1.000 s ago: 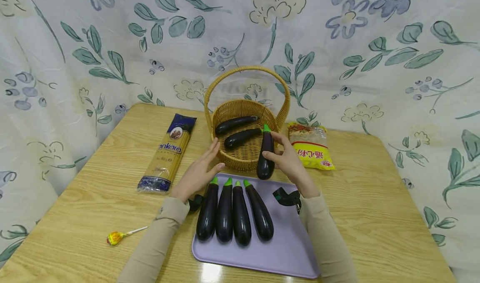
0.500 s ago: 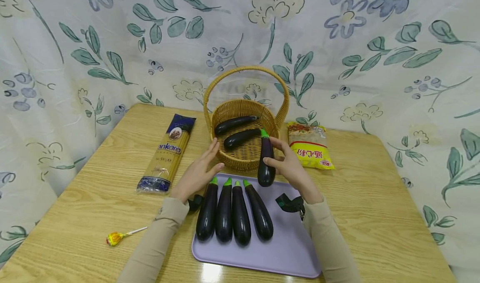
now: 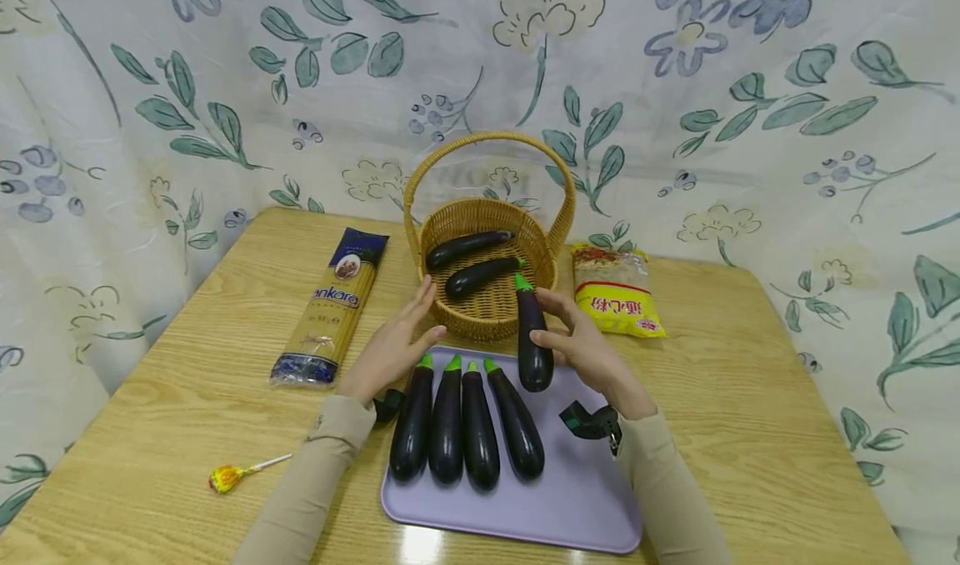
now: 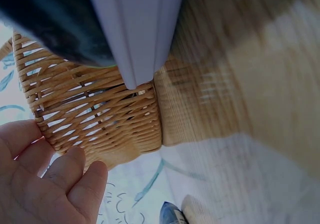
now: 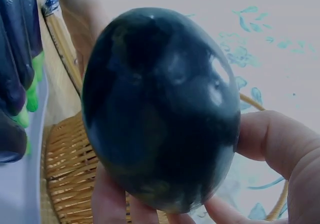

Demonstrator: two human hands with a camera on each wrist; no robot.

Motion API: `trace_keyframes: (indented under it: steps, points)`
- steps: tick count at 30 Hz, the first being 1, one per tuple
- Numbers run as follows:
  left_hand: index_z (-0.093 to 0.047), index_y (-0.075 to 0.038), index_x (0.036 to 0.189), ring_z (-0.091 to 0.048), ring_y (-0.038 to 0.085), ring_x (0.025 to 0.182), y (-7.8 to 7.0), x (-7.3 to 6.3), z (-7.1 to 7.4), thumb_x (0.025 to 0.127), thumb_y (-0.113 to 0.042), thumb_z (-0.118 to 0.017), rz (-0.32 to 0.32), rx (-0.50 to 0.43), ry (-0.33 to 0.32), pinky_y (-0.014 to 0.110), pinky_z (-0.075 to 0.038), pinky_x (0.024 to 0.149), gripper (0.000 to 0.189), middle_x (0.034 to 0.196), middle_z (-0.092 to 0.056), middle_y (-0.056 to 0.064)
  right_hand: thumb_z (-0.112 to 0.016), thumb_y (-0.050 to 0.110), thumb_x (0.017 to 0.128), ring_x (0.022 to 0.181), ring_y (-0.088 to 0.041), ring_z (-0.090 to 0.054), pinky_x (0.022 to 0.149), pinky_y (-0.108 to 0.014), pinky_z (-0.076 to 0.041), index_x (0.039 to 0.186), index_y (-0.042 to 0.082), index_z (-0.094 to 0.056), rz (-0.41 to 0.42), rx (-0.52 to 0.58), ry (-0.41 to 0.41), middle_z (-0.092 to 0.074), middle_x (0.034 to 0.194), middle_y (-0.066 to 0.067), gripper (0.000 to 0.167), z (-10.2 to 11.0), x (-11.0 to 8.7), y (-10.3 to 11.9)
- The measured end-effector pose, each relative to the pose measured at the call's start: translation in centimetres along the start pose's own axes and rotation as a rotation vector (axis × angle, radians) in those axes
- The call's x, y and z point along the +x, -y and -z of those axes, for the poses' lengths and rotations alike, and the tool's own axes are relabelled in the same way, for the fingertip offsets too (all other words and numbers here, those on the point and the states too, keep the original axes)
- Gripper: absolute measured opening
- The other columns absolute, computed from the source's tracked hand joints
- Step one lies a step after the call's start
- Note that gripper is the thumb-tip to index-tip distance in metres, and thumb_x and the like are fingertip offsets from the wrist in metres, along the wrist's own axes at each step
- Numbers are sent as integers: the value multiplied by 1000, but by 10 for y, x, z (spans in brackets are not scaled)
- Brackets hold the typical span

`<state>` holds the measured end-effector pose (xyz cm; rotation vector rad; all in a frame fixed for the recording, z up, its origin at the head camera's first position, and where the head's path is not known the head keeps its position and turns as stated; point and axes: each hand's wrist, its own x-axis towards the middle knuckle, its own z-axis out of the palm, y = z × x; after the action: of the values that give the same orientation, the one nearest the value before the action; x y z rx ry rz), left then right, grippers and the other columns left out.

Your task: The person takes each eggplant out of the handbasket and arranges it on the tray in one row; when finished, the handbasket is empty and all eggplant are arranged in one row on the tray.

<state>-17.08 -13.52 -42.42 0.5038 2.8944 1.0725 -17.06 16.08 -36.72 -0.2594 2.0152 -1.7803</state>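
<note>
1. The right hand has a grasping grip: thumb and fingers pinch a glossy, dark purple, elongated eggplant with a bright green cap. In the head view its cap end overlaps the near right rim of the round, tan, woven wicker basket with a tall arched handle, and its rounded lower end is over the flat, lilac, rectangular tray.
2. Compared with 1.0 s ago, this eggplant and the right hand have come nearer the person; then, more of the eggplant was over the basket.
3. The left hand has a released grip, fingers extended with their tips at the basket's left side, in the same place as 1.0 s ago.
4. On the tray's left part, 4 similar dark eggplants lie side by side, caps towards the basket, unchanged since then.
5. Inside the basket, 2 smaller dark eggplants lie as before.
6. Left of the basket, a long, blue-and-clear packet of spaghetti lies on the pale wooden desk; right of it is a yellow-and-clear plastic food bag.
7. A yellow-and-red wrapped lollipop with a white stick lies near the left sleeve.
</note>
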Motion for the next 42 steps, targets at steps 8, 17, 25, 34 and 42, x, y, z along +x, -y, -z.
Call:
trace_keyframes:
  steps: [8,17,25,34,42]
  points:
    - [-6,-26,156,-24,35,147,1,1,-1,101,-41,-47,4,-1,4,57,-28,115,71,165,0,-4,-60,8,93,124,-33,-48,80,-33,-57,154,16,-21,-47,27,34,-21,157,-16,73,-1,-7,-7]
    - [-5,-27,156,-25,36,146,0,-1,0,101,-42,-46,11,1,10,59,-29,114,71,165,1,-3,-64,6,91,123,-34,-49,76,-33,-58,155,15,-18,-53,41,75,-21,156,-19,80,3,-16,-19]
    - [-8,-23,157,-27,38,145,-1,1,0,101,-39,-48,0,11,-6,60,-30,113,71,166,-1,-2,-66,7,90,127,-38,-47,76,-33,-56,154,16,-19,-52,29,88,-21,157,-20,80,11,-20,-25]
    - [-8,-22,157,-26,37,146,-1,5,-3,101,-38,-49,-19,7,-4,60,-30,113,71,166,-1,1,-69,8,88,120,-34,-52,67,-28,-51,155,17,-18,-72,-8,89,-21,157,-21,84,21,-28,-33]
    - [-4,-26,157,-28,37,145,-1,1,0,100,-51,-43,9,1,15,61,-31,112,72,165,3,-6,-69,12,89,126,-38,-48,74,-33,-53,156,17,-15,-89,-12,136,-21,157,-24,86,25,-29,-41]
